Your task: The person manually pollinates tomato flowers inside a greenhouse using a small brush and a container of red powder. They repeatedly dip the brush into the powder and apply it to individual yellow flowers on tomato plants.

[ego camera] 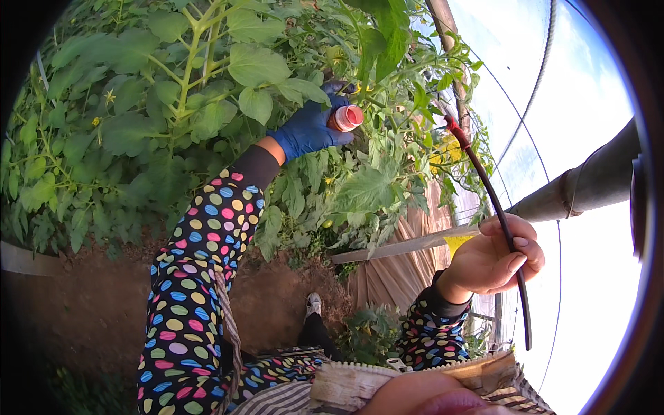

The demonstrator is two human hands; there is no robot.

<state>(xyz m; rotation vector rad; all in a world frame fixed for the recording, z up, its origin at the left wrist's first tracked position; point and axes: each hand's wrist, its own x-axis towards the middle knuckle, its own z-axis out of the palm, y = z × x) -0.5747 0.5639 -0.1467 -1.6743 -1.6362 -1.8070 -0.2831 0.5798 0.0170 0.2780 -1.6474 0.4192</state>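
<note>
My left hand (316, 127), in a blue glove, reaches in among tomato plants (197, 93). Held in it is a small open jar (346, 119), coated inside with something pinkish red. The fingertips of that glove are by a stem with a yellow tomato flower (363, 89). Bare and raised at the right, my right hand (493, 259) grips a thin dark stick (493, 194) between thumb and fingers. Red material (456, 129) is wrapped around the stick's upper end, which stands apart from the jar.
A metal pipe (586, 179) slants past my right hand. Behind the plants rise a wooden post (448, 31) and clear plastic sheeting. Yellow cards (447, 153) hang there. Below me lies bare soil (275, 295), with a brown sheet (389, 282) beside it.
</note>
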